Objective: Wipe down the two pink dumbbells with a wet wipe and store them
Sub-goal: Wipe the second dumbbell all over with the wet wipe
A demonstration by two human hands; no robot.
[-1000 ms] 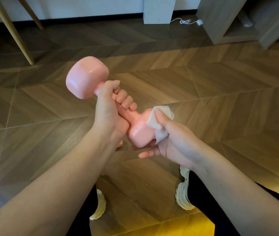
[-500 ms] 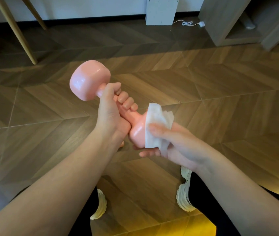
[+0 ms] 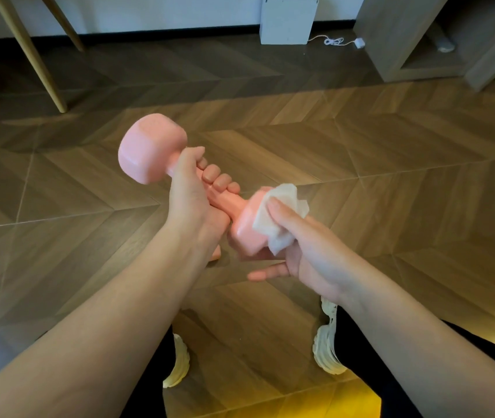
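A pink dumbbell (image 3: 151, 149) hangs in the air over the wooden floor, slanted from upper left to lower right. My left hand (image 3: 193, 200) grips its handle, fingers curled round it. My right hand (image 3: 303, 251) cups the lower right head and presses a crumpled white wet wipe (image 3: 280, 218) onto it with the thumb. Part of that head is hidden by the wipe and my fingers. Only this one dumbbell is in view.
Below are my two feet in white shoes (image 3: 326, 342) on the herringbone floor. A wooden furniture leg (image 3: 33, 55) stands at the far left. A white box (image 3: 288, 19) with a cable sits at the wall, and a low wooden shelf unit (image 3: 421, 37) at the far right.
My right hand has slid the wipe over the lower head, from its side up across its top. The dumbbell and my left hand have stayed almost still.
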